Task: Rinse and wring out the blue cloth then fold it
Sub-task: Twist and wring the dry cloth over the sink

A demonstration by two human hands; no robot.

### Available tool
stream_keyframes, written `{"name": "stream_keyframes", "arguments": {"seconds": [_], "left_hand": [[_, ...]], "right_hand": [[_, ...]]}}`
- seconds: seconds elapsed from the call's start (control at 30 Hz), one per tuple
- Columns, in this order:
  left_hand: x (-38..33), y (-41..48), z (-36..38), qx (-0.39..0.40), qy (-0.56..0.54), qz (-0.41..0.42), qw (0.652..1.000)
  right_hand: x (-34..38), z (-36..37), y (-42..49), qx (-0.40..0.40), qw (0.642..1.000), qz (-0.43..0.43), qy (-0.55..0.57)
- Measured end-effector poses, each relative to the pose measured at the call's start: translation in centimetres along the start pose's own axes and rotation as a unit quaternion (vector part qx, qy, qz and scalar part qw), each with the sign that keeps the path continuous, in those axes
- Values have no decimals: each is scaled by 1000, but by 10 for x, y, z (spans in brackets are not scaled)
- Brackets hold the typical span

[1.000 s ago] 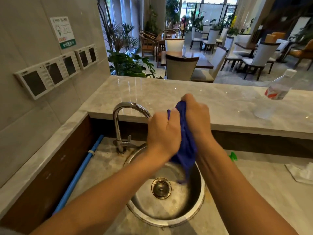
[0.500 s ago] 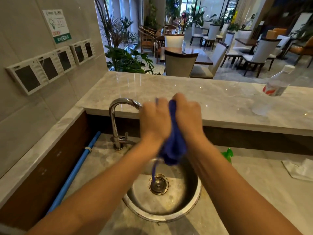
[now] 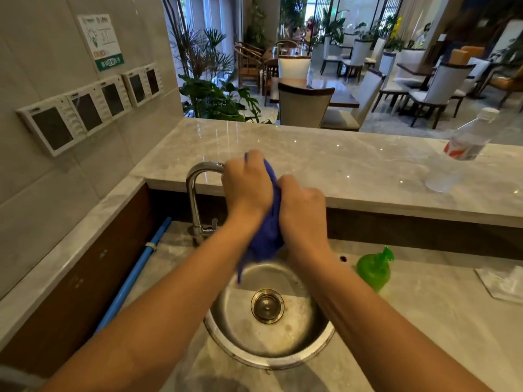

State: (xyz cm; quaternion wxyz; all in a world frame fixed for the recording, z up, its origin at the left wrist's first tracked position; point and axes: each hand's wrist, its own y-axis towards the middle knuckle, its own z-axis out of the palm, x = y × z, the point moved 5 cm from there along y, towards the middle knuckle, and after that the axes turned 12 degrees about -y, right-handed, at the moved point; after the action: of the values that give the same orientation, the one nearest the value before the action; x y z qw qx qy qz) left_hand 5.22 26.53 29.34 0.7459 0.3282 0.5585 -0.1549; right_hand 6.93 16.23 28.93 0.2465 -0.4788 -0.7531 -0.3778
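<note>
Wringing time: left hand (image 3: pixel 246 190) and right hand (image 3: pixel 302 207) clench their fingers (image 3: pixel 253 158) round the bunched blue cloth (image 3: pixel 266 239), fists close together, likely to twist against each other. It hangs over the round sink (image 3: pixel 283 360), beside the tap (image 3: pixel 195 193), so drips should miss the counter (image 3: pixel 424 321).

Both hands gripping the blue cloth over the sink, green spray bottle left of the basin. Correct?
No: the head view shows the green spray bottle right of the sink, not left. Left hand and right hand do both grip the blue cloth over it.
</note>
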Motion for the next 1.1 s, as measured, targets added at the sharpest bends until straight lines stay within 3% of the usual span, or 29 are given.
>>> {"name": "stream_keyframes", "arguments": {"seconds": [0.13,0.23,0.27,0.33,0.4,0.47,0.53,0.67,0.7,0.77,0.83,0.97,1.1], "left_hand": [[1,-33,8,98,27,46,994],[-7,9,1,-9,-3,-7,1000],[-4,12,0,-16,-9,-10,1000],[7,-12,10,45,19,36,998],[16,-31,17,103,35,10,994],[26,-2,14,41,-8,-79,996],[27,11,9,-12,-57,-110,992],[18,-45,10,109,12,24,994],[17,-39,8,110,14,23,994],[16,-7,2,35,-14,-31,999],[9,-3,0,-2,-54,-38,998],[-7,-29,13,105,-26,31,994],[-20,31,12,31,34,-40,998]], "right_hand": [[-8,-14,25,-4,989,86,118],[7,2,0,-3,999,15,50],[7,2,0,-8,999,14,39],[-1,-9,22,-13,999,24,16],[-8,-13,39,-8,999,53,8],[-9,2,21,-7,999,31,-14],[-12,12,4,-20,999,38,29],[-31,-1,28,32,996,86,14],[-32,2,21,39,995,83,42],[-19,13,-5,39,998,26,35],[-12,9,-11,-7,992,58,113],[-12,-13,17,-26,991,79,102],[-1,1,6,-17,993,60,97]]}}
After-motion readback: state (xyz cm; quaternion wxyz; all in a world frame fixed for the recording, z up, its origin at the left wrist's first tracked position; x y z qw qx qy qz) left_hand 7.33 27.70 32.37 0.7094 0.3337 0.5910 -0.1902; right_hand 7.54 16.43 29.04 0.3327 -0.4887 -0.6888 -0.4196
